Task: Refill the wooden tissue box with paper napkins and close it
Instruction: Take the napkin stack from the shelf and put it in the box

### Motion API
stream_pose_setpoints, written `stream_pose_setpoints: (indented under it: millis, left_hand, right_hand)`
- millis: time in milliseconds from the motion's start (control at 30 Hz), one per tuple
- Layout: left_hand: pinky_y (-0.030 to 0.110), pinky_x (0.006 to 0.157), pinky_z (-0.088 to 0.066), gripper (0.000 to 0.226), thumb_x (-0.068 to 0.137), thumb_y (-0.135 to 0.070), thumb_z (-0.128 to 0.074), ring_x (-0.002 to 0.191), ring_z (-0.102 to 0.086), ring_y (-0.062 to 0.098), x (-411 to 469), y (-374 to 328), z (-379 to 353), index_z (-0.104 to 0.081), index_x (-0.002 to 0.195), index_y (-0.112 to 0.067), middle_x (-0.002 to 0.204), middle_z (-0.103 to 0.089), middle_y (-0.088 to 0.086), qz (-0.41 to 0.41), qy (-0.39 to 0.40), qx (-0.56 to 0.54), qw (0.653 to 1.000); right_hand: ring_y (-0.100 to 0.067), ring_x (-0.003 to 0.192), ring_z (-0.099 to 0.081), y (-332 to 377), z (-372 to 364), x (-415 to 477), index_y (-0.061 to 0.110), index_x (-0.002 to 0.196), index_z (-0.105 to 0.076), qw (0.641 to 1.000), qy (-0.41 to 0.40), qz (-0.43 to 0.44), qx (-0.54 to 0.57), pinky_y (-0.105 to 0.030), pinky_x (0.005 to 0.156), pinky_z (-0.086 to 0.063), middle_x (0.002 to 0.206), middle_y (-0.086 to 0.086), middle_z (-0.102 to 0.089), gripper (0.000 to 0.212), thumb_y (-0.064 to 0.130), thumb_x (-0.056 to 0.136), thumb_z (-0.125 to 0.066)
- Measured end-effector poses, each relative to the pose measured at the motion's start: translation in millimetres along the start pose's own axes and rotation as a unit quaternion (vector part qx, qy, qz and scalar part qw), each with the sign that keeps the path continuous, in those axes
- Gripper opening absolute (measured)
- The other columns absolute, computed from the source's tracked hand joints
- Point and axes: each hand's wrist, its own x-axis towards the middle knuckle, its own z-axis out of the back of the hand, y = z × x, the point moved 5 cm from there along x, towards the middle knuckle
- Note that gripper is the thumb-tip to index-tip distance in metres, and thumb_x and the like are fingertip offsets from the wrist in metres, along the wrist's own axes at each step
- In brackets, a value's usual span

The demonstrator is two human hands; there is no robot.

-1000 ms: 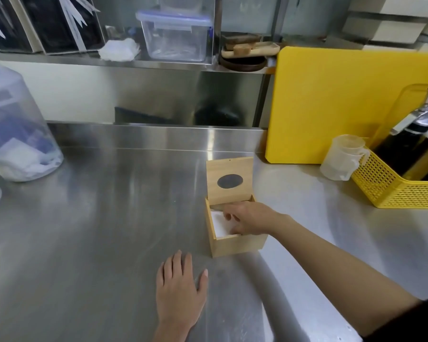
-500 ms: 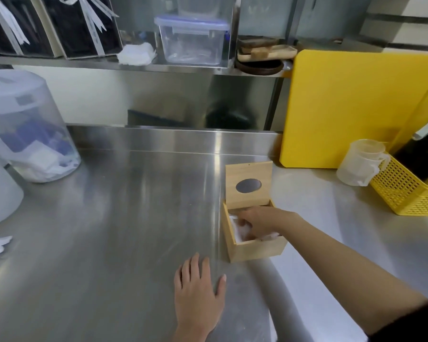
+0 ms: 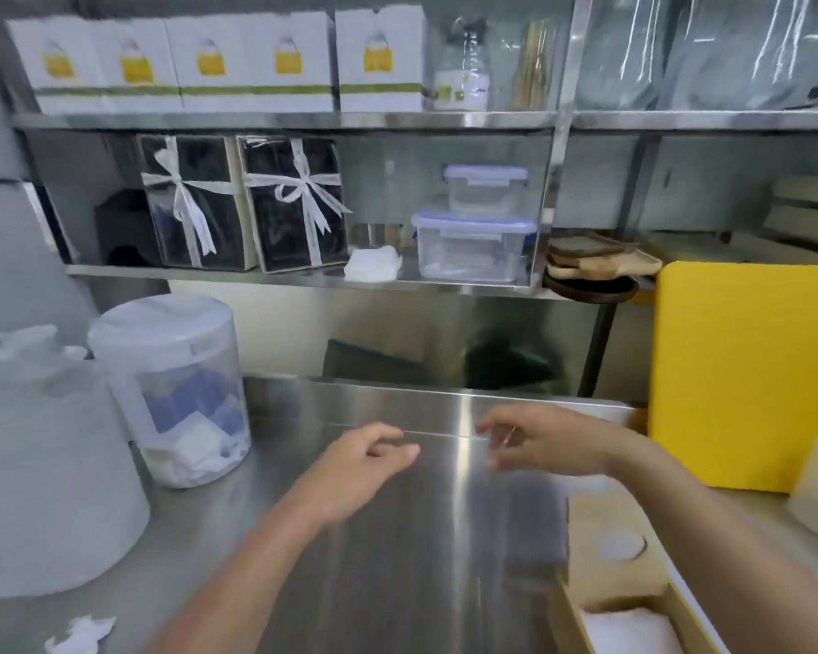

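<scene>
Both hands empty, fingers loosely curled: left hand (image 3: 360,457), right hand (image 3: 539,446). Open-lidded light wooden tissue box (image 3: 610,601) sits below my right forearm; my arm could knock it.

Two hands are raised over the steel counter — a left hand (image 3: 360,464) and a right hand (image 3: 544,446). One wooden tissue box (image 3: 624,601) stands open at the lower right. Five white cartons (image 3: 199,63) line the top shelf. Below them sit two black gift boxes (image 3: 237,200) tied with white ribbon, and two clear lidded containers (image 3: 475,247) — one stacked on the other. One yellow cutting board (image 3: 747,370) leans at the right. One clear lidded canister (image 3: 175,389) stands at the left.
</scene>
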Motion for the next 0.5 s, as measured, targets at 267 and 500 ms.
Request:
stream_pose_setpoints:
  millis: [267,500]
  left_hand:
    - [0.037,0.098,-0.042,0.008,0.089,-0.034,-0.056,0.106,-0.057,0.019,125.4,-48.1,142.9,-0.061,0.087,-0.028,0.103,-0.065,0.0,-0.057,-0.194,-0.141,0.969]
    - [0.044,0.108,-0.034,0.058,0.092,-0.048,-0.041,0.124,-0.045,0.023,229.7,-33.6,169.4,-0.038,0.136,-0.01,0.14,-0.046,0.011,-0.001,-0.181,-0.22,0.959]
  right_hand:
    - [-0.012,0.112,-0.048,11.3,96.2,137.6,0.031,0.136,-0.031,0.942,-0.212,0.007,0.259,-0.029,0.092,-0.038,0.128,0.003,-0.049,0.063,0.038,0.082,-0.064]
    - [-0.025,0.118,-0.047,0.0,119.4,249.3,0.017,0.134,-0.036,0.86,-0.252,-0.031,0.444,-0.041,0.098,-0.045,0.138,-0.009,-0.043,0.055,0.033,0.087,-0.059]
